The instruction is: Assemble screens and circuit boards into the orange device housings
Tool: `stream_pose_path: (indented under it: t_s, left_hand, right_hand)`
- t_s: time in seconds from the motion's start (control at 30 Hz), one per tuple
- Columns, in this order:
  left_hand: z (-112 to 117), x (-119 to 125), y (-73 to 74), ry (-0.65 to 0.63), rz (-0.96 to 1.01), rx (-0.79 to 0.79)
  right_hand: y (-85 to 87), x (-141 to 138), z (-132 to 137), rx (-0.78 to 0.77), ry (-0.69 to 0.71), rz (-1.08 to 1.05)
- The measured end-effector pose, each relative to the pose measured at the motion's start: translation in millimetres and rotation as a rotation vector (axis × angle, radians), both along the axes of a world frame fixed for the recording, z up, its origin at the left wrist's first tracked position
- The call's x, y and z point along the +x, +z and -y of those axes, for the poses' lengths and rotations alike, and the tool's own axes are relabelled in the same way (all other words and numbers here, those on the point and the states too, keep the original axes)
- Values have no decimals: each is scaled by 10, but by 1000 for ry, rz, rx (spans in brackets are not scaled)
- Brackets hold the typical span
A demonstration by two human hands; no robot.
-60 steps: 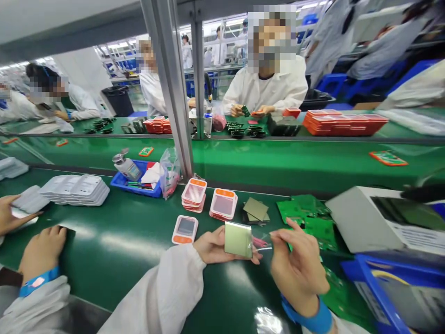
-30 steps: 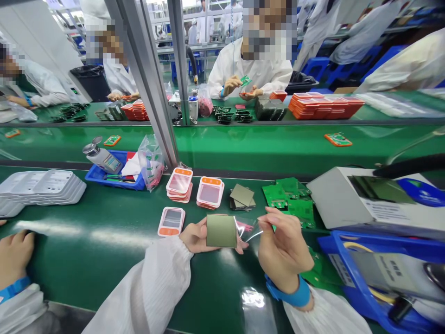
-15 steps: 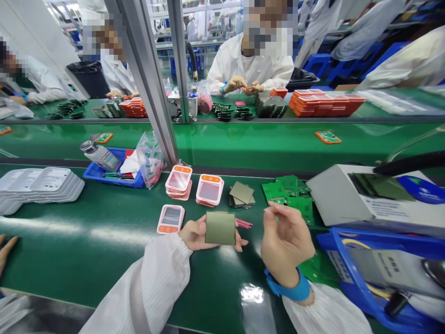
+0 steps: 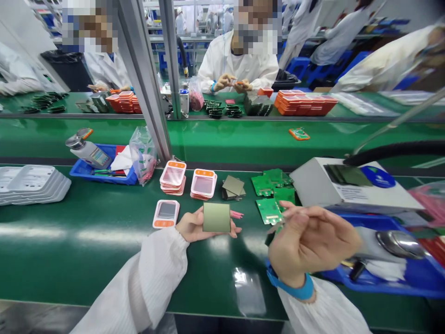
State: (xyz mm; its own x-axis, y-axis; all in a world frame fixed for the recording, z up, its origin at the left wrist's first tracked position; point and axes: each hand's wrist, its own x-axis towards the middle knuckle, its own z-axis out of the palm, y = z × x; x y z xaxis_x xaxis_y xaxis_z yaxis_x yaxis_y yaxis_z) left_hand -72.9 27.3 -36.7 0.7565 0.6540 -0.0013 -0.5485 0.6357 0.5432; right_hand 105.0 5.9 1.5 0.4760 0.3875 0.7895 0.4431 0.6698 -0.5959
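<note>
Resting on the fingers of my left hand (image 4: 194, 227) is a flat square display panel (image 4: 217, 217), its olive-grey face upward and the thumb at its left edge. My right hand (image 4: 309, 246), with a blue wrist strap, is raised to the right, beside green circuit boards (image 4: 269, 211). Thumb and fingers there are drawn together; a thin greyish sliver shows at their left, too blurred to name. Left of the panel lies an orange-and-white frame (image 4: 166, 214) with a grey window. Beyond it are stacked frames (image 4: 203, 183) and loose square panels (image 4: 233, 186). Pink strips (image 4: 237, 215) lie behind my left fingers.
A blue tray (image 4: 104, 178) with a bottle (image 4: 88, 152) stands back left, near white plastic trays (image 4: 34, 185). To the right are a white box-shaped device (image 4: 313, 181) and a blue bin (image 4: 399, 285). A metal post (image 4: 148, 83) rises before the green belt (image 4: 225, 139). Co-workers sit opposite.
My right hand has moved right and turned, away from the panel. The panel stays in my left hand. The view has shifted to the right.
</note>
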Motion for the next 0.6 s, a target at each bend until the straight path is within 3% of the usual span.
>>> stream_pose_path:
  t_s: [0.17,0.33,0.47,0.6]
  left_hand:
    - [-29,43,25,13,-14,50]
    - [-34,51,-40,-15,-21,75]
    - [-38,63,-47,-24,-47,90]
    - [-57,85,13,-10,-102,103]
  right_hand:
    - [-143,134,510,-169,161,120]
    - [-418,343,952,-606,434,141]
    - [-574,475,1088,-794,510,161]
    - [-671,502,1110,-848,539,258]
